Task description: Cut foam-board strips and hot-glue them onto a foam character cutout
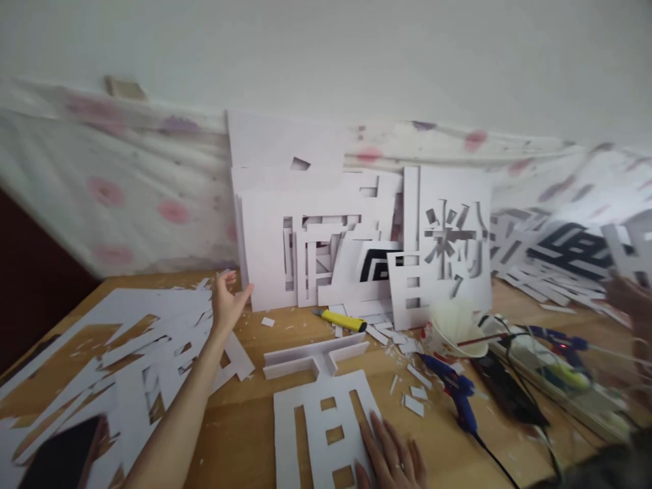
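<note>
Cutout (pixel 285 435) lies flat on desk (pixel 244 421), near edge. Right hand (pixel 392 458), released and flat, presses its corner, apparently steadying it. Left hand (pixel 227 302), released, fingers spread, hovers beside leaning boards (pixel 265 251); contact unclear.

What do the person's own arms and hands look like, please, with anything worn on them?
Both hands are bare, without gloves. The left hand has a bare forearm, with no sleeve, watch or bracelet showing. The right hand wears a thin ring on one finger; its wrist is out of view.
</note>
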A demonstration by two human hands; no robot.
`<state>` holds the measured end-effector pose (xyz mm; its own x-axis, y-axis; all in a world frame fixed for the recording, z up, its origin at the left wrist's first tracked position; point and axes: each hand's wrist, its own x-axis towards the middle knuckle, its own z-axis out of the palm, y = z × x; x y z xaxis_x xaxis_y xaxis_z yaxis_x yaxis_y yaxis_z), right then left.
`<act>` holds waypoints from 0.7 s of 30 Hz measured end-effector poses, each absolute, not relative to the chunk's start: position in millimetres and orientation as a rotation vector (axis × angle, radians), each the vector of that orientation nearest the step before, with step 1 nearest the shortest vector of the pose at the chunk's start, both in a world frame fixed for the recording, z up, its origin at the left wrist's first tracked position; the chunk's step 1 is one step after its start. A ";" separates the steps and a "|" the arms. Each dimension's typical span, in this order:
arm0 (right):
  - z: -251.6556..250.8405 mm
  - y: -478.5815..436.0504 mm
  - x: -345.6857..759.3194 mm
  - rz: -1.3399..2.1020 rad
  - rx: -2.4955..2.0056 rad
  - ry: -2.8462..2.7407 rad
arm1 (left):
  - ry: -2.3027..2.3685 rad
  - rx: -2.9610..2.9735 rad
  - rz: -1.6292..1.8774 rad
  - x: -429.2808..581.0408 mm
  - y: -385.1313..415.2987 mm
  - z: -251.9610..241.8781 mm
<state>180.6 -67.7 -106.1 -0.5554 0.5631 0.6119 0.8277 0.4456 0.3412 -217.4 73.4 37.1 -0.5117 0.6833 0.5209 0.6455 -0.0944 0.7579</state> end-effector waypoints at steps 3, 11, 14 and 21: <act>-99.1 -67.2 180.8 -0.860 -1.146 -2.294 | 1.988 1.764 1.526 -190.3 103.3 36.5; -84.7 -71.3 176.6 -0.771 -1.142 -2.274 | 1.644 2.140 0.931 -101.4 174.2 25.8; -84.4 -71.0 175.9 -0.763 -1.145 -2.251 | 1.642 2.112 0.872 -94.7 185.1 24.4; -90.4 -72.4 177.2 -0.605 -1.197 -2.242 | 1.654 1.768 0.984 -125.0 180.3 44.9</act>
<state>177.2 -72.4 -90.4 -0.4718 0.6158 0.6311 0.8496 0.5090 0.1385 -125.0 180.3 44.9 -0.0106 0.9877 0.1557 0.6083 -0.1172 0.7850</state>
